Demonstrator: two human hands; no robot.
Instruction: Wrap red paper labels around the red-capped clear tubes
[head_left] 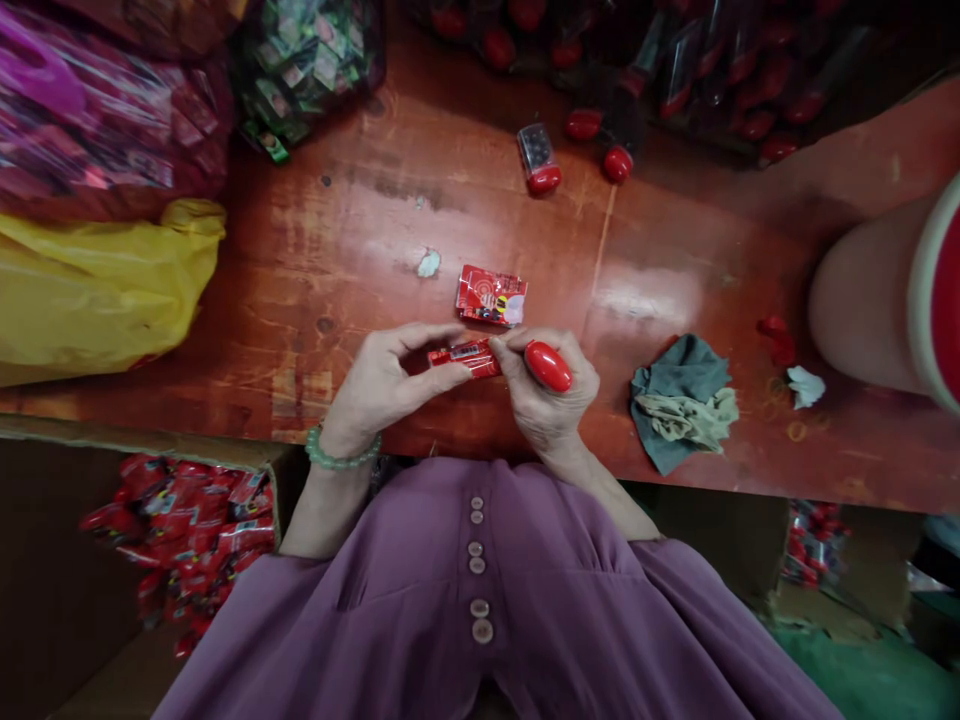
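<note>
My left hand (375, 385), with a green bead bracelet at the wrist, is closed around the left end of a small red packet (469, 358). The thumb and forefinger of my right hand (544, 415) meet at the packet's right end. Tucked in that same hand is a container whose glossy red rounded cap (549, 366) faces up; its body is hidden by the hand. Just beyond my fingers, a red printed packet (491, 296) lies flat on the reddish wooden table (360, 270).
Further back lies a clear container with a red cap (539, 160), near a heap of similar ones. Bags, one yellow (105, 290), fill the left. A crumpled cloth (684, 405) and a bucket (870, 300) are at right. A cardboard box of red packets (195, 540) stands lower left.
</note>
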